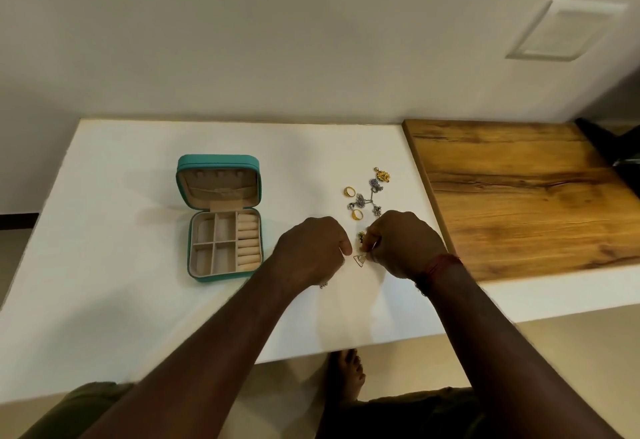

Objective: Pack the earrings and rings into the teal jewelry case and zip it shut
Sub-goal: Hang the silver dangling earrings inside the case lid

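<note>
The teal jewelry case (221, 218) lies open on the white table (121, 265), lid up, its beige compartments and ring rolls bare. To its right lie two gold rings (349, 191) (357, 214), silver flower earrings (367, 197) and a gold earring (382, 175). My right hand (401, 244) pinches a small earring at its fingertips, just above a triangular earring (360, 260) on the table. My left hand (311, 248) is curled beside it, knuckles up. A small silver piece (323, 285) peeks out under that hand; whether the hand holds it is unclear.
A wooden board (519, 196) covers the table's right part, against the wall. A dark object (609, 147) sits at its far right corner. My bare foot (349, 376) shows on the floor below the table's front edge.
</note>
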